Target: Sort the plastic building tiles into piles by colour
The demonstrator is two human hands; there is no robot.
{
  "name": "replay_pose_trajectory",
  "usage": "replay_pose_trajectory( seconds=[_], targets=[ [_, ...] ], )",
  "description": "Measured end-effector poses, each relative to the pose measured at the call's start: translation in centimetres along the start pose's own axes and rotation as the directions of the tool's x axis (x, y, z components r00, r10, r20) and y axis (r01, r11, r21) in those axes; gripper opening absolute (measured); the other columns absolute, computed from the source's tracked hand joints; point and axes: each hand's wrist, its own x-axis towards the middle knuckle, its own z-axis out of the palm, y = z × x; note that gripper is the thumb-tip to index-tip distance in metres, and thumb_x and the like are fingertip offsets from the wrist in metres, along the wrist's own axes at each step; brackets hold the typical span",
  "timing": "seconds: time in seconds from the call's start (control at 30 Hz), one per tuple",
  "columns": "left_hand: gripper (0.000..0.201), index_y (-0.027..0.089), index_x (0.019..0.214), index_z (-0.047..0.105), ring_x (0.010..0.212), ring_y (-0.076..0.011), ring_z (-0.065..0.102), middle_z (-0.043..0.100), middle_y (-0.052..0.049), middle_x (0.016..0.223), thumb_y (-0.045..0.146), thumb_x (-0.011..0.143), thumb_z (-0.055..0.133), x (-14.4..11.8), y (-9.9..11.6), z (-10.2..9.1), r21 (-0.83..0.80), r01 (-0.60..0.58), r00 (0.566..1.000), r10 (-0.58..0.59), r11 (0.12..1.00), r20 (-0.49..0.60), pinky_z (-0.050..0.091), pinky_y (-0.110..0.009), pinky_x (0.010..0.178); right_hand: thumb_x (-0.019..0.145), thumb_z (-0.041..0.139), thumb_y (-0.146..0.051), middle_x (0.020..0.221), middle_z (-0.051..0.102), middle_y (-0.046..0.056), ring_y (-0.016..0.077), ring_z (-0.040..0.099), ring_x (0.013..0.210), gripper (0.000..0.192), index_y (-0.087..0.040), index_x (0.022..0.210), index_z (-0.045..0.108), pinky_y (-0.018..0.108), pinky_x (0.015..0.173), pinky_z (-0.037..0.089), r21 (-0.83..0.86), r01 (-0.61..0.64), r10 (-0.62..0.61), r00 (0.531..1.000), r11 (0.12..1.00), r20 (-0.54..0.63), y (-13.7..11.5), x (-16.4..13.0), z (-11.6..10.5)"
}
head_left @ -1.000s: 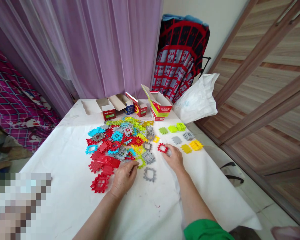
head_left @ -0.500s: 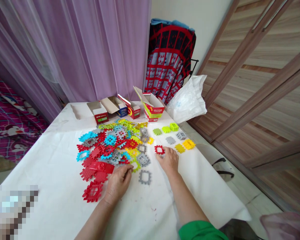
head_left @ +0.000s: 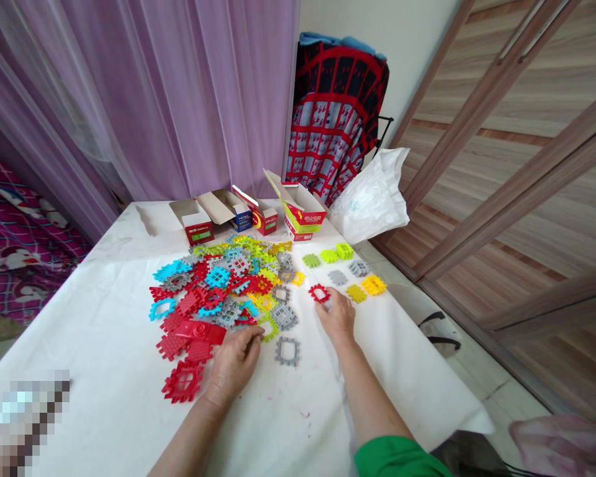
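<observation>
My right hand [head_left: 336,317] pinches a red tile [head_left: 319,293], which lies flat on the counter [head_left: 104,331] between the pile [head_left: 223,285] and the sorted tiles [head_left: 347,271]. My left hand [head_left: 233,361] rests loosely curled at the pile's edge, holding nothing I can see. I should grip the tile's rim firmly and lift it straight up.

Right hand [head_left: 336,318] touching red frame tile [head_left: 319,293], left hand [head_left: 234,361] at tile pile [head_left: 223,285], white table [head_left: 104,331]
</observation>
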Motion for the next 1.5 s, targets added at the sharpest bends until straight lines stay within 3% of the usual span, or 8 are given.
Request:
replay_pose_trajectory(
  seconds=[0.4, 0.83, 1.2, 1.5],
  targets=[
    [0.022, 0.024, 0.094, 0.067, 0.079, -0.0171, 0.070, 0.075, -0.002, 0.084, 0.025, 0.087, 0.046, 0.2, 0.3, -0.4, -0.009, 0.006, 1.000, -0.006, 1.000, 0.019, 0.057, -0.028, 0.073, 0.078, 0.063, -0.038, 0.109, 0.067, 0.010, 0.0247, 0.055, 0.102, 0.042, -0.020, 0.116, 0.061, 0.033, 0.083, 0.037, -0.030, -0.029, 0.029, 1.000, 0.999, -0.008, 0.2, 0.4, 0.1],
    [0.022, 0.024, 0.095, 0.067, 0.082, -0.0179, 0.070, 0.076, -0.002, 0.089, 0.027, 0.087, 0.047, 0.1, 0.3, -0.4, -0.026, 0.021, 0.999, -0.020, 0.999, 0.024, 0.056, -0.030, 0.075, 0.081, 0.062, -0.039, 0.103, 0.068, 0.010, 0.0254, 0.055, 0.102, 0.041, -0.019, 0.117, 0.062, 0.033, 0.081, 0.038, -0.104, -0.151, 0.149, 0.989, 0.983, -0.021, -1.8, 2.3, -0.9],
    [0.022, 0.025, 0.095, 0.067, 0.081, -0.0178, 0.070, 0.075, -0.002, 0.087, 0.027, 0.087, 0.047, 0.1, 0.3, -0.4, -0.031, 0.035, 0.999, -0.034, 0.999, 0.031, 0.055, -0.030, 0.075, 0.081, 0.060, -0.035, 0.105, 0.068, 0.011, 0.0265, 0.055, 0.100, 0.036, -0.019, 0.113, 0.063, 0.034, 0.080, 0.039, -0.073, -0.104, 0.097, 0.991, 0.992, -0.096, -1.3, 2.2, -0.2],
    [0.022, 0.023, 0.095, 0.067, 0.082, -0.0181, 0.070, 0.075, -0.003, 0.088, 0.026, 0.087, 0.047, 0.1, 0.5, -0.5, -0.046, 0.041, 0.999, -0.040, 0.998, 0.034, 0.056, -0.031, 0.076, 0.080, 0.061, -0.041, 0.106, 0.068, 0.011, 0.0264, 0.055, 0.100, 0.039, -0.019, 0.112, 0.063, 0.033, 0.079, 0.038, -0.082, -0.082, 0.076, 0.995, 0.993, -0.065, -0.7, 2.4, 0.2]
  ],
)
